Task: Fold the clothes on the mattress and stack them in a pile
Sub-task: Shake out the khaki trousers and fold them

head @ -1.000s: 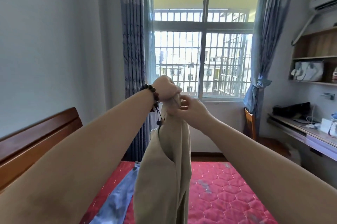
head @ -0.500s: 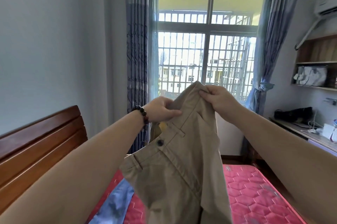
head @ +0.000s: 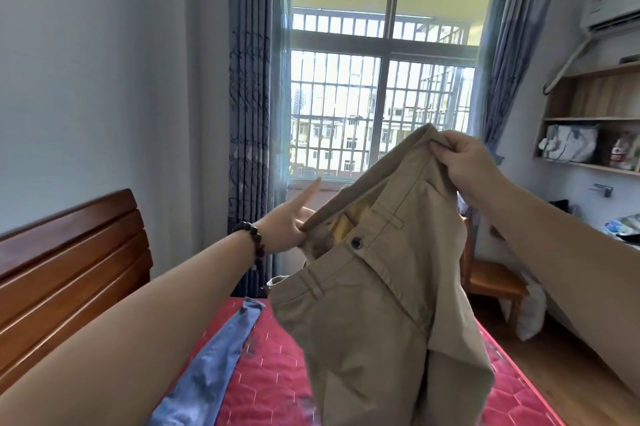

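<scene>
Khaki trousers [head: 374, 314] are hanging in the air above the red quilted mattress [head: 277, 384], held up at the waistband with the front facing the camera; a dark button is showing at the fly, belt loops are showing on the band, and a yellowish lining is peeking out of the open waist. The legs are drooping down past the bottom edge of the view. The right hand [head: 464, 158] is gripping the upper end of the waistband, fingers curled over the cloth and pinching it. The left hand [head: 294, 217], wearing a dark bead bracelet [head: 254, 240] at the wrist, is touching the lower stretch of the waistband; its forefinger is pointing straight out and up, and the thumb seems to be lying under the band's edge, though whether it is actually gripping the fabric I cannot tell. A pair of blue jeans [head: 211, 366] is lying stretched out on the mattress, left of the trousers and below the left forearm. A wooden headboard [head: 69, 269] is standing at the left. Behind, a barred window [head: 377, 106] is sitting between blue curtains [head: 252, 113]. At the right, a wooden chair [head: 491, 280] is standing beside the mattress, with wall shelves [head: 588, 120] and an air conditioner [head: 613, 9] above.
</scene>
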The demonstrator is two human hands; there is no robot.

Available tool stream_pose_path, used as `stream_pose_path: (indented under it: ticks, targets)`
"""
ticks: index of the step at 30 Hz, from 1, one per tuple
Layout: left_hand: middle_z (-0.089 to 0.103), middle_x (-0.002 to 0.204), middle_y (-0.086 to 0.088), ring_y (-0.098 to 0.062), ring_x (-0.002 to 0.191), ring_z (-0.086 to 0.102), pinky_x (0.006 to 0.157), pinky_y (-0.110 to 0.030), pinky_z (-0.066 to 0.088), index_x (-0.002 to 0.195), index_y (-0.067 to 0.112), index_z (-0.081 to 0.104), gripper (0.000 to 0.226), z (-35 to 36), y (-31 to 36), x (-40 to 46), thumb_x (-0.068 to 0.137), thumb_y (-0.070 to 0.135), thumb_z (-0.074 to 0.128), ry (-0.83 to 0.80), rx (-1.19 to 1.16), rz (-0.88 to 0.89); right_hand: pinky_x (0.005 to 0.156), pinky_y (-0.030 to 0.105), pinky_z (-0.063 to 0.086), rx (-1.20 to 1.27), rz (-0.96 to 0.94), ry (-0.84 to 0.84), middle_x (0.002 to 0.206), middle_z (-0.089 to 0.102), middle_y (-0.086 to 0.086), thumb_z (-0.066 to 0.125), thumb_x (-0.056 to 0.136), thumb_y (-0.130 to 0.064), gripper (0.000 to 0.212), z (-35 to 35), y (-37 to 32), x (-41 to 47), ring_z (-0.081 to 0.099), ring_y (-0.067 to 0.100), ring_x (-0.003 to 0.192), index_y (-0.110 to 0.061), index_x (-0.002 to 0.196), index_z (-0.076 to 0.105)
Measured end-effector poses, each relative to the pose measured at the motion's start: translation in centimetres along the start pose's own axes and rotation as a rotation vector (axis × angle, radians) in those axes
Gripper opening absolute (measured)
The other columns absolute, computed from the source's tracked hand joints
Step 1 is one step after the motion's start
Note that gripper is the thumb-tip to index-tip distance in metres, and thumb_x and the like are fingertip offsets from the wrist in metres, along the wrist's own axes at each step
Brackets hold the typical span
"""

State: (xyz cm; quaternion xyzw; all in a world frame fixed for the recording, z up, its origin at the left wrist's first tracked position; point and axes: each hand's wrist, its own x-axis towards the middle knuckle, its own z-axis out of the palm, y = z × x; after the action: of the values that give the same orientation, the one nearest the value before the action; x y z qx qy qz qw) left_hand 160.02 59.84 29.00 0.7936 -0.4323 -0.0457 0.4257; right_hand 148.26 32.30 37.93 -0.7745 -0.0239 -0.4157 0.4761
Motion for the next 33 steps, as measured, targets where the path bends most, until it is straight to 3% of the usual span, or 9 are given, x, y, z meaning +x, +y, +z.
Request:
stream_pose_path:
  ticks: [2, 5, 13, 19, 22, 24, 26, 30, 33]
  targets:
    - [0.073, 0.101, -0.006, -0.026, 0.091, 0.069, 0.081, -0.04, 0.057, 0.148, 0.037, 0.026, 0.084, -1.1, -0.6, -0.4, 0.085, -0.004, 0.063, -0.018, -0.001, -0.028, 0.076, 0.032, 0.053, -0.044, 0.005, 0.033, 0.084, 0.068, 0.002, 0.058, 0.095, -0.014, 0.017, -1.4, 0.3, 0.2, 0.063, 0.014, 0.078, -0.02, 0.084, 0.069]
    - [0.072, 0.081, 0.001, -0.013, 0.07, 0.064, 0.067, -0.028, 0.056, 0.099, 0.019, 0.073, 0.035, -1.8, -1.6, -1.2, 0.079, -0.007, 0.06, -0.071, 0.158, -0.147, 0.08, 0.037, 0.051, -0.057, 0.024, 0.079, 0.087, 0.066, 0.005, 0.057, 0.095, -0.016, 0.015, -2.8, 0.7, 0.4, 0.06, 0.02, 0.084, -0.02, 0.084, 0.068]
    - [0.064, 0.065, 0.004, -0.004, 0.056, 0.057, 0.057, -0.019, 0.05, 0.08, 0.009, 0.07, 0.017, 2.4, -4.1, -2.6, 0.083, -0.002, 0.058, -0.199, 0.067, -0.389, 0.066, 0.025, 0.051, -0.012, 0.041, 0.112, 0.075, 0.066, -0.007, 0.059, 0.094, -0.018, 0.025, -4.0, 1.0, 0.9, 0.061, 0.009, 0.071, -0.029, 0.075, 0.07]
    - [0.052, 0.066, -0.013, -0.02, 0.051, 0.053, 0.052, -0.028, 0.051, 0.088, -0.003, 0.059, 0.028, 2.3, -3.5, -2.2, 0.091, -0.009, 0.031, 0.276, -0.761, -0.396, 0.061, 0.026, 0.043, -0.252, 0.067, 0.197, 0.087, 0.067, 0.012, 0.058, 0.094, -0.025, 0.018, -7.0, 2.9, 1.1, 0.056, 0.017, 0.074, -0.014, 0.085, 0.069]
    - [0.07, 0.086, -0.011, -0.022, 0.074, 0.067, 0.074, -0.035, 0.055, 0.102, 0.006, 0.064, 0.028, 2.4, -1.7, -1.8, 0.099, 0.027, 0.045, 0.215, -0.987, -0.338, 0.074, 0.031, 0.047, -0.283, 0.105, 0.219, 0.093, 0.067, 0.012, 0.057, 0.095, -0.027, 0.017, -7.7, 4.0, 0.9, 0.06, 0.024, 0.087, -0.014, 0.091, 0.067]
    - [0.07, 0.107, -0.011, -0.024, 0.094, 0.067, 0.087, -0.042, 0.055, 0.117, 0.012, 0.059, 0.05, 1.7, -1.1, -1.8, 0.082, 0.047, 0.068, 0.133, -0.812, -0.242, 0.089, 0.041, 0.05, -0.263, 0.159, 0.22, 0.103, 0.068, 0.012, 0.057, 0.096, -0.026, 0.018, -8.2, 4.6, 0.6, 0.061, 0.03, 0.1, -0.014, 0.101, 0.068]
    - [0.067, 0.109, -0.008, -0.017, 0.095, 0.068, 0.079, -0.033, 0.057, 0.121, 0.014, 0.05, 0.065, 0.9, -1.1, -2.0, 0.068, 0.03, 0.084, 0.142, -0.466, -0.166, 0.096, 0.047, 0.048, -0.224, 0.212, 0.218, 0.11, 0.067, 0.015, 0.057, 0.096, -0.026, 0.023, -9.0, 5.4, 0.2, 0.061, 0.032, 0.105, -0.009, 0.109, 0.065]
    - [0.068, 0.102, 0.004, -0.01, 0.094, 0.064, 0.072, -0.013, 0.05, 0.117, 0.017, 0.057, 0.037, 0.1, -1.1, -1.6, 0.083, 0.01, 0.072, 0.302, -0.076, -0.016, 0.076, 0.03, 0.052, -0.14, 0.245, 0.169, 0.097, 0.066, 0.009, 0.057, 0.096, -0.021, 0.016, -10.0, 6.6, -0.8, 0.061, 0.018, 0.083, -0.007, 0.103, 0.063]
    - [0.07, 0.098, -0.001, -0.012, 0.091, 0.064, 0.077, -0.023, 0.051, 0.11, 0.012, 0.065, 0.025, -0.7, -1.1, -1.3, 0.085, 0.012, 0.07, 0.474, 0.005, 0.032, 0.067, 0.023, 0.053, 0.005, 0.255, 0.119, 0.087, 0.065, 0.005, 0.056, 0.096, -0.012, 0.005, -10.1, 6.7, -1.3, 0.06, 0.013, 0.073, -0.011, 0.093, 0.061]
